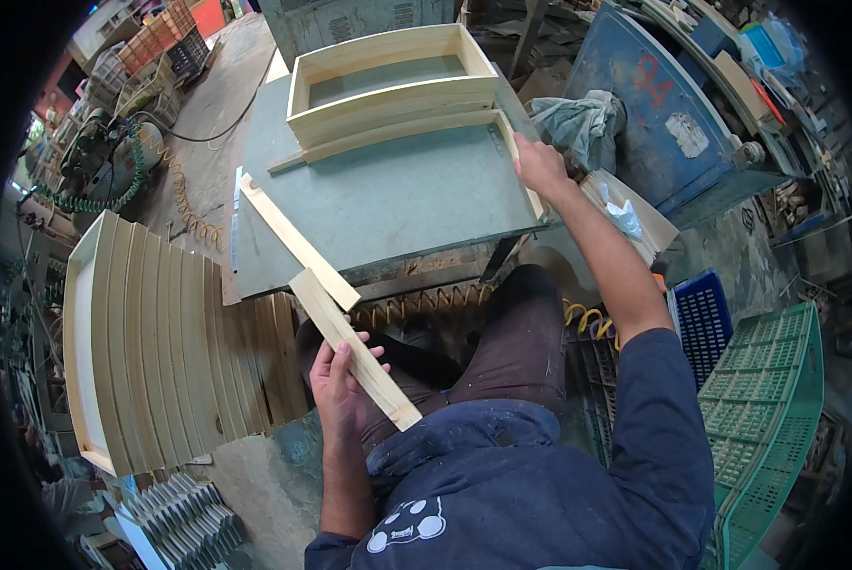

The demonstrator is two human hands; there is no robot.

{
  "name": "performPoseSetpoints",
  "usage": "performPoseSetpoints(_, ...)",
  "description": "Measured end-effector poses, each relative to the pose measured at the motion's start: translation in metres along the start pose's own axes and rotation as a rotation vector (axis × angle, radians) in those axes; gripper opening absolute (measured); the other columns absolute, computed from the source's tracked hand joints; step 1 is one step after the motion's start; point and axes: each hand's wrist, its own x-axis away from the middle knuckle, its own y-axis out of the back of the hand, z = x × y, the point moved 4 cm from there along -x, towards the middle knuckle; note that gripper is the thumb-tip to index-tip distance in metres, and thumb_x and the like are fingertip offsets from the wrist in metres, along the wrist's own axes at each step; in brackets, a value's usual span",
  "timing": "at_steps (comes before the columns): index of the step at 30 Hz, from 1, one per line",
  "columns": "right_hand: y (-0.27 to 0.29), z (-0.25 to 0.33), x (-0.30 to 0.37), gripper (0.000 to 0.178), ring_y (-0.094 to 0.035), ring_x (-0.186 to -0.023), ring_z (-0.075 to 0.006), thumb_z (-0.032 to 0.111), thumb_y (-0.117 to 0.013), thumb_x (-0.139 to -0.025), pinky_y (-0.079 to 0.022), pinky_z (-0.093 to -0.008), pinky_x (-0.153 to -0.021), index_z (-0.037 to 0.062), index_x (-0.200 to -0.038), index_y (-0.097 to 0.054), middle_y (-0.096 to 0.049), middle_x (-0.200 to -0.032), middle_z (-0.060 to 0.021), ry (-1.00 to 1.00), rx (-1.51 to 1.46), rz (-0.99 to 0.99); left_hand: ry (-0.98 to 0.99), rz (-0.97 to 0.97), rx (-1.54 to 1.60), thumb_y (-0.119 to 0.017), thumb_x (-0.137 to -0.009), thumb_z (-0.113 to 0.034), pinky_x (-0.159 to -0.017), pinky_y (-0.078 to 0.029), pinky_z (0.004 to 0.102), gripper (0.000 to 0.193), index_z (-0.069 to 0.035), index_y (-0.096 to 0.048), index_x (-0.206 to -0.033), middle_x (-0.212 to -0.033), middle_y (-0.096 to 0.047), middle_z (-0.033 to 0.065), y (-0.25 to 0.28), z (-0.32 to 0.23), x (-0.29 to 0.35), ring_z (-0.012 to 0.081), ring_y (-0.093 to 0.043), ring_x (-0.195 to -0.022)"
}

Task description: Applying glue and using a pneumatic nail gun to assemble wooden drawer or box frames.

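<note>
My left hand (339, 385) grips a pale wooden slat (375, 382), held at a slant above my lap. Its upper end overlaps another loose slat (293, 233) that lies across the table's left side and sticks out past the near edge. At the table's right edge, my right hand (542, 169) is closed on a short wooden slat (508, 135). That piece's far end meets the right end of a long slat (397, 134) lying across the grey-green table (397, 195). Behind the long slat rests a rectangular wooden frame (393, 102).
On the left stands a row of stacked wooden frames (160, 351). A green plastic crate (763, 399) and a blue crate (701, 328) sit at my right. Beyond the table's right side are a grey cloth (583, 128) and a blue metal panel (644, 104). Yellow coiled hose (416, 309) runs beneath the table.
</note>
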Motion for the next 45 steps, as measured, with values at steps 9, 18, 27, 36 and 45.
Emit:
performPoseSetpoints(9, -0.002, 0.013, -0.008, 0.096, -0.063, -0.094, -0.0429, 0.035, -0.069, -0.082, -0.049, -0.0519, -0.084, 0.0143, -0.151, -0.006, -0.063, -0.104, -0.0278, -0.097, -0.123, 0.105, -0.064, 0.010, 0.019, -0.052, -0.096, -0.016, -0.076, -0.059, 0.0403, 0.044, 0.002, -0.043, -0.135, -0.111, -0.060, 0.0167, 0.010, -0.006, 0.005, 0.0253, -0.065, -0.093)
performPoseSetpoints(18, 0.062, 0.200, 0.149, 0.055, -0.052, -0.074, -0.0108, 0.024, -0.076, -0.079, -0.047, -0.0259, -0.066, 0.0056, -0.127, -0.055, -0.054, -0.094, -0.0054, 0.395, -1.058, 0.318, 0.032, 0.061, 0.038, -0.041, -0.102, -0.022, -0.091, -0.049, 0.0397, 0.036, 0.000, -0.052, -0.127, -0.119, -0.060, 0.0094, -0.005, 0.000, -0.032, 0.0182, -0.060, -0.104)
performPoseSetpoints(27, 0.049, 0.239, 0.162, 0.064, -0.063, -0.072, -0.0150, 0.017, -0.080, -0.074, -0.054, -0.0287, -0.068, 0.0081, -0.131, -0.053, -0.058, -0.097, -0.0098, 0.480, -0.904, 0.238, -0.063, 0.218, -0.101, -0.047, -0.101, -0.022, -0.071, -0.049, 0.0214, 0.028, -0.002, -0.057, -0.117, -0.102, -0.063, 0.0043, -0.013, 0.003, -0.073, 0.0086, -0.059, -0.085)
performPoseSetpoints(36, 0.044, 0.211, 0.154, 0.060, -0.063, -0.077, -0.0123, 0.012, -0.074, -0.081, -0.053, -0.0270, -0.069, 0.0029, -0.134, -0.046, -0.060, -0.091, -0.0069, 0.218, -1.275, 0.383, -0.621, -0.461, -0.664, -0.069, -0.084, -0.013, -0.075, -0.047, 0.0280, 0.036, 0.001, -0.057, -0.115, -0.099, -0.052, 0.0053, 0.050, 0.010, -0.115, 0.0128, -0.051, -0.081)
performPoseSetpoints(45, 0.025, 0.181, 0.165, 0.057, -0.062, -0.079, -0.0125, 0.007, -0.073, -0.081, -0.054, -0.0242, -0.061, 0.0002, -0.132, -0.047, -0.056, -0.093, -0.0073, 0.069, -1.386, 0.383, -0.028, -0.188, -0.124, -0.071, -0.085, -0.017, -0.061, -0.050, 0.0254, 0.049, -0.001, -0.041, -0.120, -0.096, -0.064, 0.0102, 0.059, 0.043, -0.123, 0.0139, -0.063, -0.078)
